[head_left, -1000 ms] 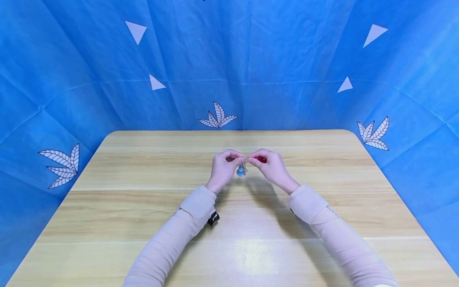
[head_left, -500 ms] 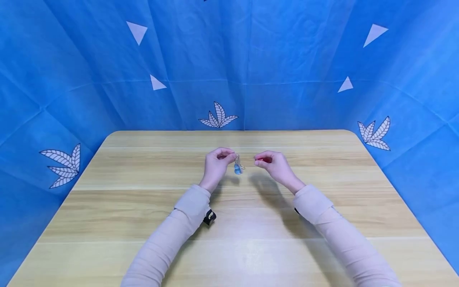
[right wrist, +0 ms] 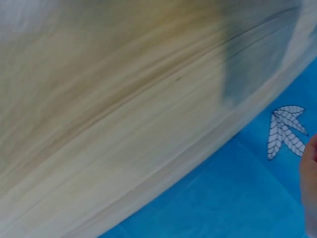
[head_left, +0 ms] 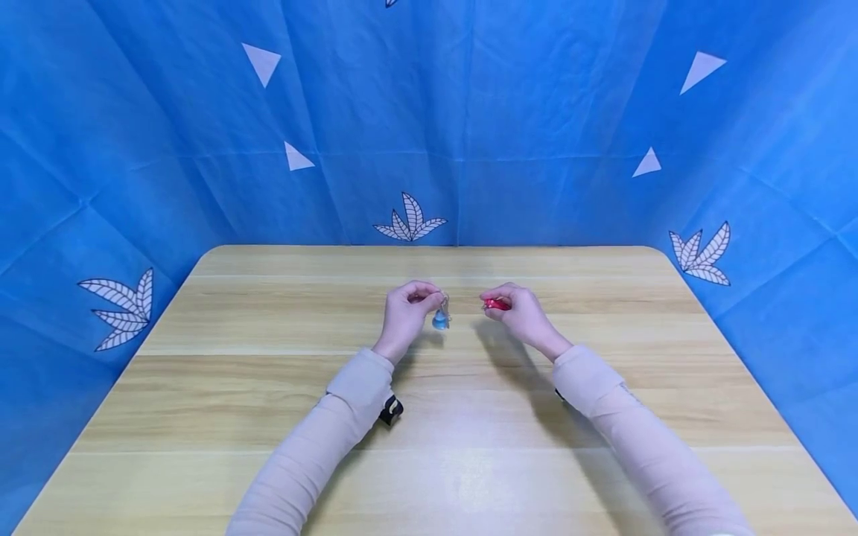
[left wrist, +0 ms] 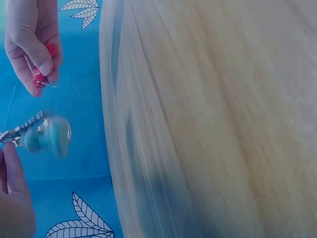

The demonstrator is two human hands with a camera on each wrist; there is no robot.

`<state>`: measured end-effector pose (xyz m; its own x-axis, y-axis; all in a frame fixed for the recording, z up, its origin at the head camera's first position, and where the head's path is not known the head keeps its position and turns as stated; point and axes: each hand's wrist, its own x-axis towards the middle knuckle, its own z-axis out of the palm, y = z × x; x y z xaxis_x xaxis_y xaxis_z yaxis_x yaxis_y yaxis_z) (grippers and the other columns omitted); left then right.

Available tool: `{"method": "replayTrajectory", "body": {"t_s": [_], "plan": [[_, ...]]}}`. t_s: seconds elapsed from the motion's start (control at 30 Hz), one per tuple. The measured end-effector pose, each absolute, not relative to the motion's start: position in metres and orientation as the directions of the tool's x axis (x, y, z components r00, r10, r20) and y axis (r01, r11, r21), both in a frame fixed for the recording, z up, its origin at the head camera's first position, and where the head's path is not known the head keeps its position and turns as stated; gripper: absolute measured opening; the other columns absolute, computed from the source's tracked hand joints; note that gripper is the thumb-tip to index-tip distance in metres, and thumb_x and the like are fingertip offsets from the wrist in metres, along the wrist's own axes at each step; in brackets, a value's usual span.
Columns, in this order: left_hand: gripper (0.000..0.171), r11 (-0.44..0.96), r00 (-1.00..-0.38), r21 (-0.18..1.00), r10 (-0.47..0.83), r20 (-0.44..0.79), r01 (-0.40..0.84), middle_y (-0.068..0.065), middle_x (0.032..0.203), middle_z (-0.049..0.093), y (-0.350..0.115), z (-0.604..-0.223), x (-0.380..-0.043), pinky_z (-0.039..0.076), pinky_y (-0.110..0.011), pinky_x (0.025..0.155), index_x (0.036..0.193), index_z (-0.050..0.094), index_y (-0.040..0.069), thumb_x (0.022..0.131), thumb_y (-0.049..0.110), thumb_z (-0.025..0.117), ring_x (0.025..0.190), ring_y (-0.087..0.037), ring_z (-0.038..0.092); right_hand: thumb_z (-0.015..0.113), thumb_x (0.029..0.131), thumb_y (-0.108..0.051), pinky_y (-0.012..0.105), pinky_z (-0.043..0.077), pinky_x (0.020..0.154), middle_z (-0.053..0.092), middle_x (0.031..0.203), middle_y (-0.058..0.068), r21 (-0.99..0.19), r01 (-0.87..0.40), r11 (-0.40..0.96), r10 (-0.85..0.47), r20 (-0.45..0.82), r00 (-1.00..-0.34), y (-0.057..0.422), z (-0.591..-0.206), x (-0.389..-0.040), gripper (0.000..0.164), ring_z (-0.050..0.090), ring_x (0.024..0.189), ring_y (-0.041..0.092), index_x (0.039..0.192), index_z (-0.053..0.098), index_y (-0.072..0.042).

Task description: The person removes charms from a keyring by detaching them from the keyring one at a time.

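Observation:
My left hand (head_left: 404,313) pinches the metal end of a keychain with a light-blue, rounded charm (head_left: 439,321) that hangs above the table. In the left wrist view, a silver chain (left wrist: 27,125) runs beside the blurred blue charm (left wrist: 58,137). Across a small gap, my right hand (head_left: 526,316) holds a small, shiny red object (head_left: 496,304) between thumb and fingers. A bit of metal sticks out from the red object (left wrist: 39,78); its exact kind is unclear, as fingers cover part of it. Only an edge of the right hand (right wrist: 310,188) enters the right wrist view.
Below both hands lies a wood-grain table (head_left: 469,417) with rounded far corners. A blue cloth (head_left: 375,97) with white triangles and leaf prints surrounds its back and sides. A black device (head_left: 392,410) sits at the left wrist.
Both hands were together at the keychain a second ago. They have since drawn apart, the left going left with the blue charm, the right going right with the red object.

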<state>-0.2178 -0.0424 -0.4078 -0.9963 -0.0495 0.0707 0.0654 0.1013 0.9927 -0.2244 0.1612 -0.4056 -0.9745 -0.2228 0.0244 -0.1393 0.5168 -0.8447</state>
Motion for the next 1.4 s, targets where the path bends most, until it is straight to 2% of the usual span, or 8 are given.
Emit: {"method": "replayTrajectory", "body": {"t_s": [0.17, 0.43, 0.67, 1.0, 1.23, 1.4], "plan": [[0.011, 0.095, -0.997, 0.994, -0.045, 0.059, 0.055, -0.005, 0.083, 0.065, -0.045, -0.408, -0.218, 0.051, -0.024, 0.072, 0.09, 0.067, 0.003, 0.08, 0.008, 0.069, 0.075, -0.012, 0.059, 0.063, 0.083, 0.002, 0.031, 0.053, 0.081, 0.059, 0.108, 0.016, -0.817, -0.165, 0.552, -0.244, 0.03, -0.969, 0.162, -0.412, -0.236, 0.03, 0.061, 0.096, 0.026, 0.112, 0.061, 0.003], [0.009, 0.145, -0.997, 0.986, 0.023, 0.073, 0.076, -0.005, 0.085, 0.064, -0.047, -0.409, -0.218, 0.051, -0.026, 0.071, 0.089, 0.067, 0.005, 0.081, 0.011, 0.068, 0.076, -0.015, 0.057, 0.062, 0.084, -0.001, 0.031, 0.052, 0.081, 0.064, 0.106, 0.017, -0.816, -0.145, 0.559, -0.213, 0.028, -0.977, 0.165, -0.42, -0.262, 0.03, 0.061, 0.096, 0.026, 0.113, 0.06, 0.004], [0.009, 0.238, -0.994, 0.968, 0.086, 0.066, 0.085, -0.005, 0.088, 0.066, -0.046, -0.412, -0.216, 0.049, -0.026, 0.074, 0.089, 0.068, 0.008, 0.082, 0.013, 0.068, 0.079, -0.015, 0.057, 0.062, 0.084, -0.003, 0.027, 0.052, 0.07, 0.063, 0.104, 0.016, -0.818, -0.058, 0.572, -0.185, -0.06, -0.981, 0.162, -0.432, -0.279, 0.028, 0.059, 0.091, 0.025, 0.112, 0.06, 0.0], [0.012, 0.282, -0.991, 0.957, 0.129, 0.029, 0.064, -0.013, 0.092, 0.066, -0.046, -0.404, -0.215, 0.047, -0.028, 0.076, 0.091, 0.066, 0.001, 0.083, 0.01, 0.066, 0.081, -0.018, 0.057, 0.065, 0.084, -0.008, 0.035, 0.048, 0.085, 0.066, 0.1, 0.015, -0.724, -0.087, 0.685, -0.159, -0.032, -0.987, 0.16, -0.443, -0.291, 0.023, 0.06, 0.093, 0.025, 0.106, 0.063, -0.001], [0.01, 0.27, -0.992, 0.961, 0.124, 0.023, 0.056, -0.004, 0.091, 0.065, -0.05, -0.414, -0.218, 0.048, -0.026, 0.078, 0.09, 0.067, 0.009, 0.083, 0.016, 0.067, 0.083, -0.015, 0.058, 0.065, 0.084, -0.008, 0.037, 0.047, 0.089, 0.066, 0.102, 0.015, -0.712, -0.081, 0.697, -0.162, -0.047, -0.986, 0.16, -0.445, -0.294, 0.023, 0.06, 0.096, 0.026, 0.105, 0.064, -0.001], [0.011, 0.273, -0.992, 0.96, 0.122, 0.027, 0.06, -0.003, 0.092, 0.064, -0.052, -0.418, -0.22, 0.049, -0.03, 0.08, 0.091, 0.067, 0.011, 0.082, 0.018, 0.067, 0.086, -0.016, 0.058, 0.066, 0.083, -0.009, 0.038, 0.046, 0.091, 0.066, 0.101, 0.014, -0.713, -0.078, 0.697, -0.176, -0.065, -0.982, 0.16, -0.446, -0.296, 0.023, 0.06, 0.096, 0.026, 0.104, 0.064, -0.001]]}}
